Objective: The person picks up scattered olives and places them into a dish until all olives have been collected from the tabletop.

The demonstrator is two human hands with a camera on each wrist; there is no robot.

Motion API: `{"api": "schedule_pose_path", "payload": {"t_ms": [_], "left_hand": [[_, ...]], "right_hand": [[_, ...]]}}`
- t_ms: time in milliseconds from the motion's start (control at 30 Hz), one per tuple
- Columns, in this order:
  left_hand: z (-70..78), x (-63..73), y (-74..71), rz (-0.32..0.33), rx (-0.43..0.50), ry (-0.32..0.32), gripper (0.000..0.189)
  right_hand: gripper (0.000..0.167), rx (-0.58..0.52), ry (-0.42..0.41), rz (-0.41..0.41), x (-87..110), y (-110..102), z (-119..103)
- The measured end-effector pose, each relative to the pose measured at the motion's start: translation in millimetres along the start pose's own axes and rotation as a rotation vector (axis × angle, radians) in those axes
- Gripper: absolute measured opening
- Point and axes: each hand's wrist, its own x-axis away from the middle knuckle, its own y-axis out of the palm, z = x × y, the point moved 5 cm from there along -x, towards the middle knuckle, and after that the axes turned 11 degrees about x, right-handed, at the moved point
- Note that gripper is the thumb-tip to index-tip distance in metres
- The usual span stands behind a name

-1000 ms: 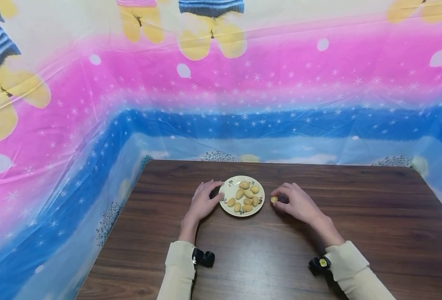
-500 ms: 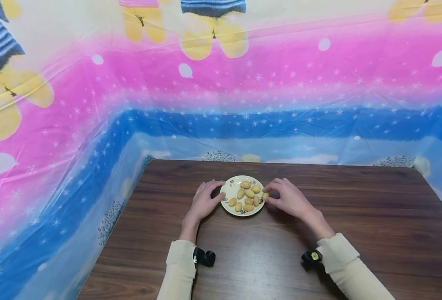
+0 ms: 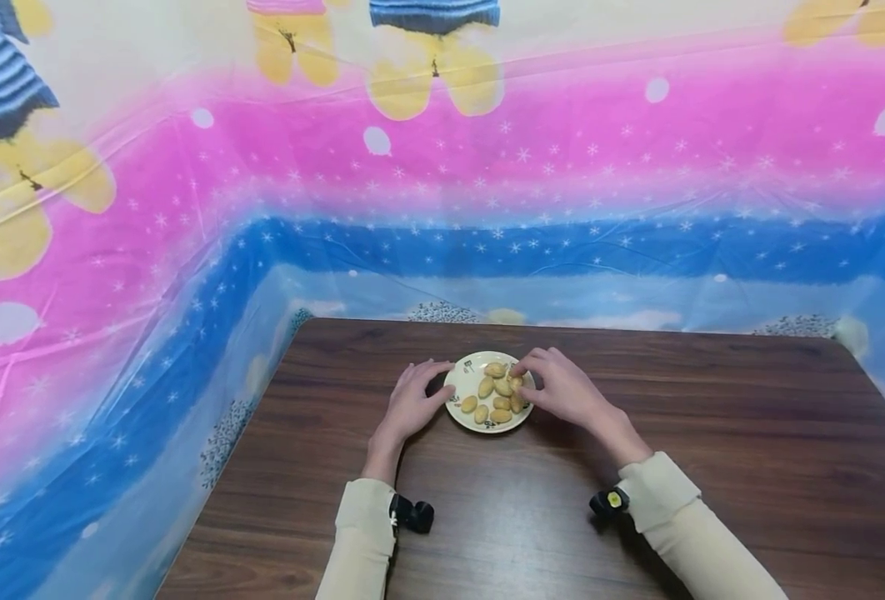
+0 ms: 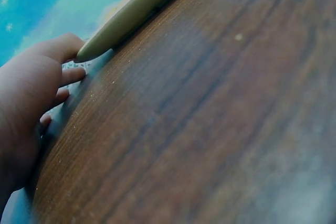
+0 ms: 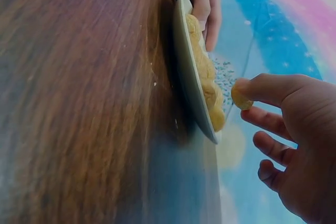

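Observation:
A small cream plate [image 3: 462, 379] with printed marks on its rim holds several yellow-tan oval pieces [image 3: 501, 415], nut-like in size and look. At its left edge my left hand [image 3: 415, 400] rests thumb and forefinger on the rim, apart from each other. In the left wrist view the thumb [image 4: 65, 45] meets the plate's edge. My right hand [image 3: 568, 390] is over the plate's right side and pinches one more oval piece [image 5: 241, 98] between thumb and forefinger. In the right wrist view that piece is above the plate, and the other fingers hang loosely curled.
The plate sits on a dark wood-grain table [image 3: 442, 517] with rounded far corners. A pink and blue patterned cloth [image 3: 532, 183] hangs behind the table and along its left side. Small black cameras are strapped at both wrists.
My right hand has moved left with the pinched oval piece, from the table beside the plate to over its right side. My left hand has stayed at the rim.

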Motion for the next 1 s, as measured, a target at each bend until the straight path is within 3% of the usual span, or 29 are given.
{"api": "schedule_pose_path", "payload": {"t_ms": [267,533,1000], "left_hand": [[1.6,1.1,-2.5,0.002,-0.005,-0.001,0.046],[1.8,1.8,-4.1,0.005,-0.008,-0.008,0.046],[0.7,-0.5,0.7,0.005,-0.019,0.014,0.044]], "right_hand": [[0.024,-0.025,0.003,-0.049,-16.4,8,-9],[0.023,-0.025,-0.05,-0.057,-30.3,16,-22],[0.022,-0.008,-0.069,-0.096,-49.1,35,-32]]}}
